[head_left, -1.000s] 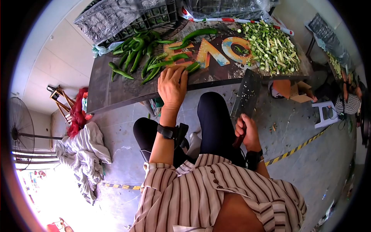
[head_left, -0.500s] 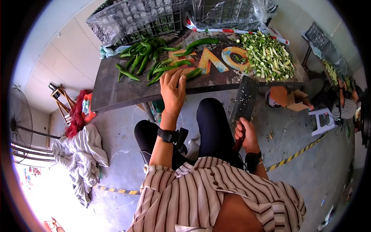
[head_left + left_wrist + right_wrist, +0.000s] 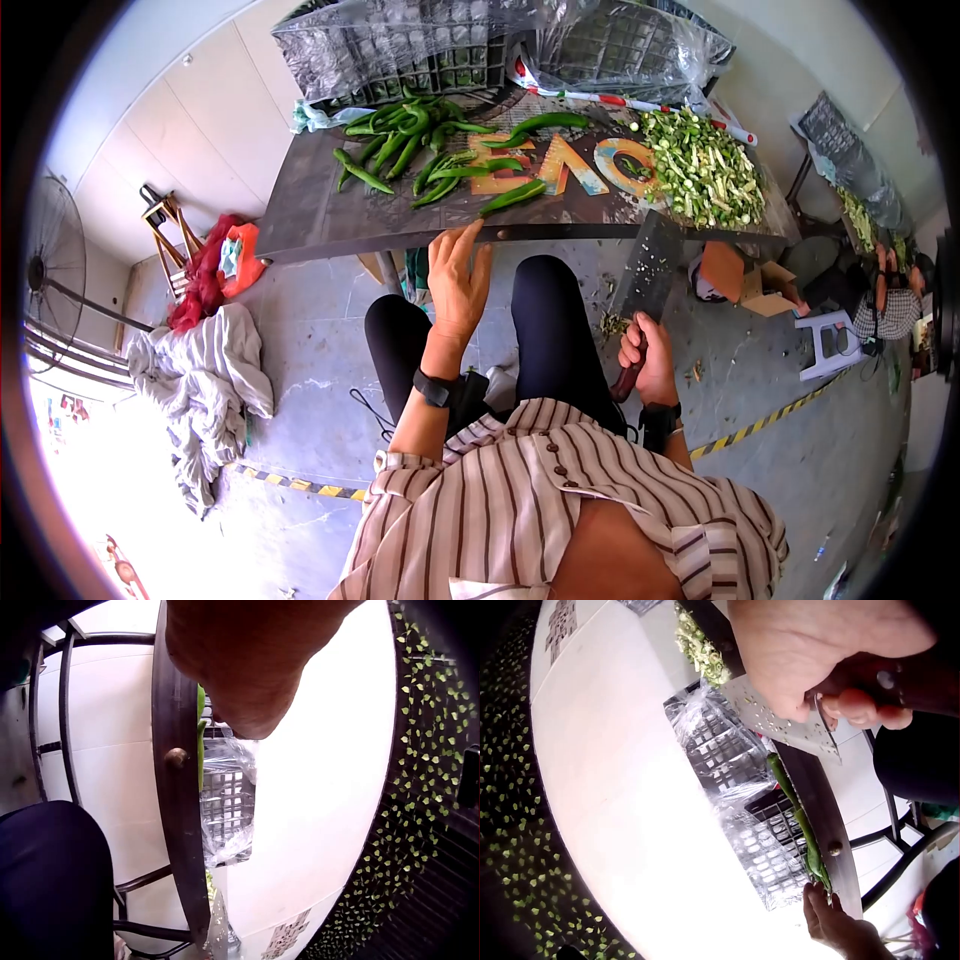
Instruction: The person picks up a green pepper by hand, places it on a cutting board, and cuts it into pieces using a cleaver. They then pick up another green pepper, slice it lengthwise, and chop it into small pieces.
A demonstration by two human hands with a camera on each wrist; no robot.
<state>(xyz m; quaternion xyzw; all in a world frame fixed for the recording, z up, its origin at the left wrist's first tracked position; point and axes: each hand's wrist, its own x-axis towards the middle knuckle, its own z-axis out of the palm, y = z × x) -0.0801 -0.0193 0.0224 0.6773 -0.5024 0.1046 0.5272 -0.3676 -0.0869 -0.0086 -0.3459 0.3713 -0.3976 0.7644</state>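
Observation:
My right hand [image 3: 650, 365] grips the dark handle of a cleaver [image 3: 652, 265], its fingers curled round it. The broad blade, dotted with pale seeds, points at the table's front edge, below the chopped peppers [image 3: 705, 170]. My left hand [image 3: 460, 285] has its fingers extended, their tips at the front edge beside a green pepper [image 3: 514, 198] lying there. Nothing shows in its grasp. The right wrist view has the left hand [image 3: 836, 926] near the whole peppers too. More long green peppers [image 3: 410, 125] are heaped at the table's back left.
The dark table [image 3: 330, 220] bears large painted letters. Behind the peppers stand plastic-wrapped black crates [image 3: 390, 50] and a red-and-white pole [image 3: 640, 103]. An open cardboard box [image 3: 770, 285] and a pale stool [image 3: 830, 342] sit at right, near another person [image 3: 890, 310].
My left hand has drawn back from the peppers to the table edge, leaving one pepper lying at that edge. The right hand keeps the cleaver in about the same place.

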